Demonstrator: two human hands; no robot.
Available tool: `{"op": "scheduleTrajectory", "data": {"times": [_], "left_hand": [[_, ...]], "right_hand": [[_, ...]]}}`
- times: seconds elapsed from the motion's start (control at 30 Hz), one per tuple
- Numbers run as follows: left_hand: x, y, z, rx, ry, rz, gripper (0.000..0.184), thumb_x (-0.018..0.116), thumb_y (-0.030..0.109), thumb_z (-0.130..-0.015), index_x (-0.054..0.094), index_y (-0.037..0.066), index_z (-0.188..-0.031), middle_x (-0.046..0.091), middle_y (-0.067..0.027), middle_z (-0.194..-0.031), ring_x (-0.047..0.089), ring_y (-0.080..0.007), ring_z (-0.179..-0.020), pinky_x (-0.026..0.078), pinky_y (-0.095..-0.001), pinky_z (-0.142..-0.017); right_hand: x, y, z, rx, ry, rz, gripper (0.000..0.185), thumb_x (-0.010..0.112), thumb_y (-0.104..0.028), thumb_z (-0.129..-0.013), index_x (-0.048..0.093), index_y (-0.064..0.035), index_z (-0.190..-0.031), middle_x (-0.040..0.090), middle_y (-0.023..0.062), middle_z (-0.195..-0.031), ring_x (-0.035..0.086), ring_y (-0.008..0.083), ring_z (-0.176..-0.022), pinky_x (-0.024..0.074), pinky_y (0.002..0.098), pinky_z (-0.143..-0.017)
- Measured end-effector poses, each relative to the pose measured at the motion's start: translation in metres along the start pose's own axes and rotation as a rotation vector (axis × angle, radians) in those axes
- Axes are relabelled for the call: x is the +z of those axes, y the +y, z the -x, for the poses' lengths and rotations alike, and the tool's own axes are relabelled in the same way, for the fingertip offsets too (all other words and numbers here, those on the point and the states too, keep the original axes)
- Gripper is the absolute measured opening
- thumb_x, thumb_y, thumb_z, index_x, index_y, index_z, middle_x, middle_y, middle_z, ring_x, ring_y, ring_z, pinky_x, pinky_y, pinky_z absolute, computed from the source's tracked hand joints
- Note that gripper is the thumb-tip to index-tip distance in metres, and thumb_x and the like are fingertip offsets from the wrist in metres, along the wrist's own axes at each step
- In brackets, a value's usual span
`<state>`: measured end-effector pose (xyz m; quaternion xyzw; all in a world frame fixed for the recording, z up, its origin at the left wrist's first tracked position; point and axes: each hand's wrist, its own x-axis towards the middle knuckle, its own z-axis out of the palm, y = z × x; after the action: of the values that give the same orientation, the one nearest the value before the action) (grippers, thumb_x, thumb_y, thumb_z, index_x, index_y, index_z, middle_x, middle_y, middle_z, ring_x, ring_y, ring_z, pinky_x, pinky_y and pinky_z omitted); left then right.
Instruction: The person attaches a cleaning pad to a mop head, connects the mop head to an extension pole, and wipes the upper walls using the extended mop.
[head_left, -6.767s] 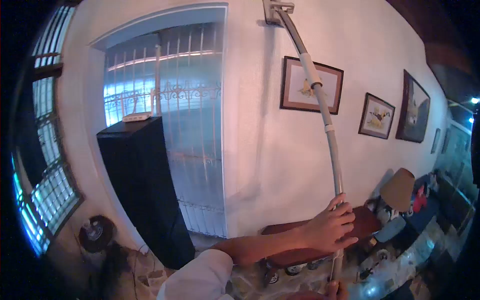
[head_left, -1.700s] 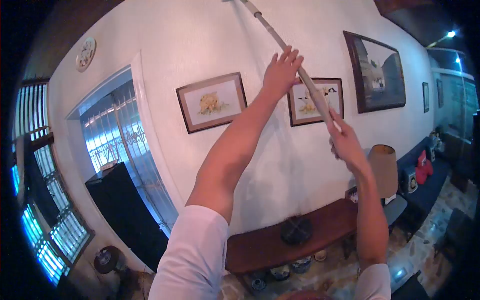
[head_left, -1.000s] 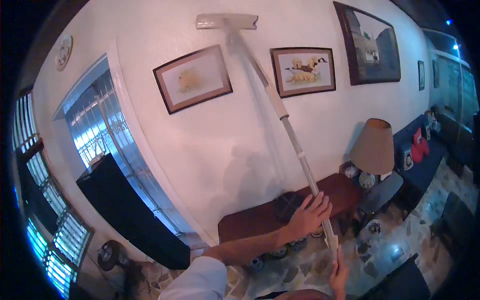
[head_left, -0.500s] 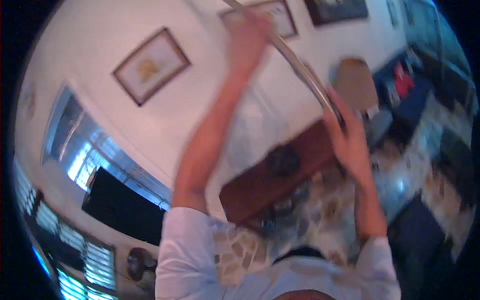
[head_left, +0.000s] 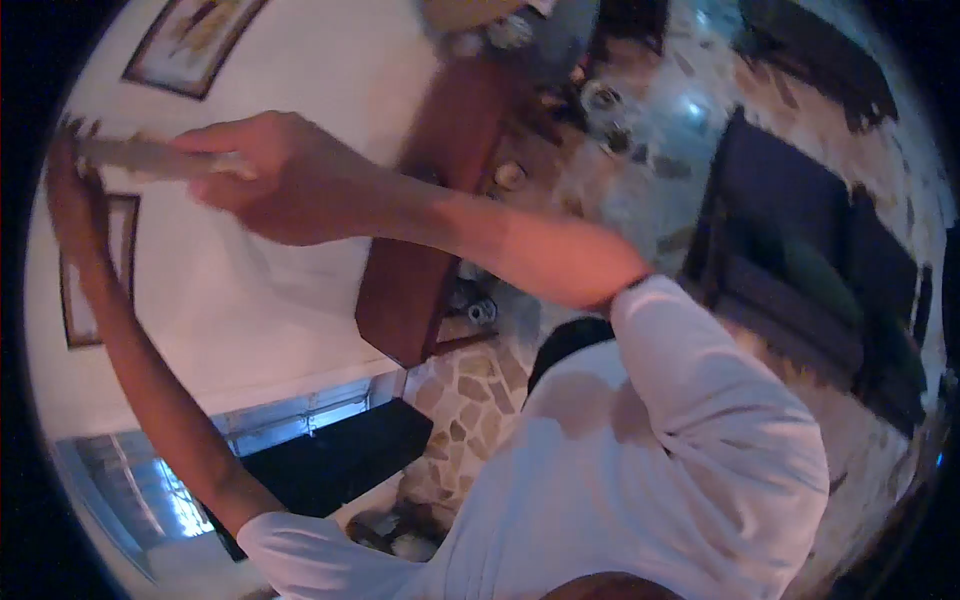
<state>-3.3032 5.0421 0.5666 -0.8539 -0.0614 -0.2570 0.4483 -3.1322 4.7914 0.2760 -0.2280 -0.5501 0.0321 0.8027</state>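
Note:
A long pale pole (head_left: 145,158) is raised at the upper left, seen nearly end-on in front of the wall. My right hand (head_left: 290,180) is closed round its near end, thumb along the top and fingers curled below. Farther along, at the left edge of the view, my left hand (head_left: 72,195) wraps the pole, its fingertips showing above it. The far end of the pole is hidden behind the left hand or out of view. Both arms are stretched up and to the left.
Framed pictures (head_left: 195,45) hang on the white wall. Below are a brown wooden bench-like piece (head_left: 405,290), a black panel (head_left: 340,460) by the window, and a dark sofa (head_left: 780,250) on the right. Stone-patterned flooring (head_left: 470,400) lies between them.
My view has turned and tilted. Both hands and the pole have swung to the left of the view. My right hand, with fingers extended along the pole before, now grips its end.

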Motion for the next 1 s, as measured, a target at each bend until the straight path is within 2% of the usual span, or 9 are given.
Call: {"op": "scheduleTrajectory", "data": {"times": [0.13, 0.2, 0.27, 0.33, 0.4, 0.47, 0.67, 0.8, 1.0], "left_hand": [[-0.012, 0.024, 0.001, 0.024, 0.079, 0.158, 0.06, 0.076, 0.009, -0.08, 0.06, 0.012, -0.139, 0.055, -0.0108, -0.151, 0.044, -0.0348, -0.144, 0.035, -0.0466, -0.121], [-0.031, 0.05, -0.017, -0.037, 0.059, -0.043, 0.06, 0.082, 0.018, -0.079, 0.063, 0.014, -0.135, 0.053, -0.0118, -0.152, 0.041, -0.037, -0.146, 0.034, -0.0482, -0.122], [-0.031, 0.048, -0.031, -0.112, 0.02, -0.19, 0.059, 0.079, 0.012, -0.076, 0.064, 0.015, -0.133, 0.048, -0.0142, -0.155, 0.041, -0.0394, -0.145, 0.035, -0.0498, -0.121], [-0.018, 0.039, -0.037, -0.108, -0.091, -0.122, 0.064, 0.069, 0.049, -0.095, 0.056, 0.013, -0.146, 0.045, -0.0167, -0.157, 0.039, -0.0416, -0.146, 0.028, -0.0515, -0.123], [0.012, 0.044, -0.042, -0.143, -0.275, -0.243, 0.078, 0.072, 0.051, -0.093, 0.044, 0.02, -0.158, 0.033, -0.0174, -0.166, 0.024, -0.0433, -0.154, 0.019, -0.0503, -0.127], [0.036, 0.079, -0.037, -0.122, 0.08, 0.061, 0.059, 0.076, 0.007, -0.073, 0.064, 0.013, -0.131, 0.047, -0.0191, -0.153, 0.043, -0.0431, -0.141, 0.036, -0.0513, -0.119], [0.13, 0.195, -0.006, -0.281, -0.029, -0.004, 0.043, 0.071, 0.015, -0.081, 0.069, 0.012, -0.124, 0.05, -0.023, -0.147, 0.037, -0.0431, -0.147, 0.029, -0.0542, -0.124], [0.132, 0.282, 0.013, -0.268, -0.093, 0.217, 0.035, 0.069, 0.022, -0.087, 0.071, 0.01, -0.12, 0.06, -0.0207, -0.137, 0.035, -0.0405, -0.15, 0.026, -0.0571, -0.124], [0.168, 0.364, 0.026, -0.241, 0.028, 0.357, 0.03, 0.07, 0.025, -0.087, 0.069, 0.009, -0.112, 0.062, -0.0184, -0.132, 0.041, -0.0401, -0.146, 0.034, -0.0564, -0.118]], "right_hand": [[-0.006, -0.011, -0.001, 0.401, -0.123, -0.113, 0.042, 0.062, -0.026, -0.103, 0.061, -0.0086, -0.142, 0.062, -0.0006, -0.082, 0.05, 0.0074, -0.068, 0.0441, 0.0247, -0.064], [-0.006, -0.01, -0.001, 0.613, -0.133, -0.299, 0.044, 0.056, -0.027, -0.106, 0.057, -0.0081, -0.146, 0.072, 0.0109, -0.124, 0.068, 0.0206, -0.104, 0.0542, 0.0379, -0.088], [-0.015, -0.002, -0.003, 0.489, -0.162, -0.145, 0.045, 0.056, -0.029, -0.108, 0.055, -0.0083, -0.148, 0.068, 0.0061, -0.13, 0.064, 0.0151, -0.1, 0.0534, 0.0344, -0.083], [-0.03, 0.019, 0.002, 0.463, -0.17, -0.078, 0.047, 0.057, -0.028, -0.108, 0.054, -0.0081, -0.15, 0.067, 0.0025, -0.124, 0.059, 0.0099, -0.092, 0.0509, 0.0292, -0.078], [-0.047, 0.03, 0.007, 0.532, -0.158, -0.045, 0.048, 0.058, -0.025, -0.107, 0.052, -0.0074, -0.152, 0.066, -0.0008, -0.108, 0.051, 0.0051, -0.081, 0.0463, 0.023, -0.072], [-0.062, 0.034, 0.017, 0.625, -0.147, -0.016, 0.048, 0.057, -0.024, -0.107, 0.052, -0.0066, -0.152, 0.062, -0.0027, -0.096, 0.047, 0.0035, -0.075, 0.0436, 0.0207, -0.068], [-0.132, 0.071, 0.109, 0.709, -0.141, 0.216, 0.05, 0.06, -0.022, -0.105, 0.053, -0.003, -0.15, 0.068, 0.0066, -0.126, 0.058, 0.0124, -0.098, 0.0479, 0.0291, -0.092], [-0.182, 0.085, 0.209, 0.785, -0.071, 0.292, 0.057, 0.064, -0.03, -0.103, 0.051, -0.0068, -0.153, 0.05, -0.0075, -0.076, 0.041, 0.0036, -0.062, 0.0324, 0.0231, -0.054], [-0.236, 0.068, 0.29, 0.979, -0.015, 0.209, 0.053, 0.063, -0.026, -0.103, 0.052, -0.0067, -0.152, 0.053, -0.0058, -0.076, 0.043, 0.0041, -0.061, 0.0339, 0.0232, -0.054]]}}
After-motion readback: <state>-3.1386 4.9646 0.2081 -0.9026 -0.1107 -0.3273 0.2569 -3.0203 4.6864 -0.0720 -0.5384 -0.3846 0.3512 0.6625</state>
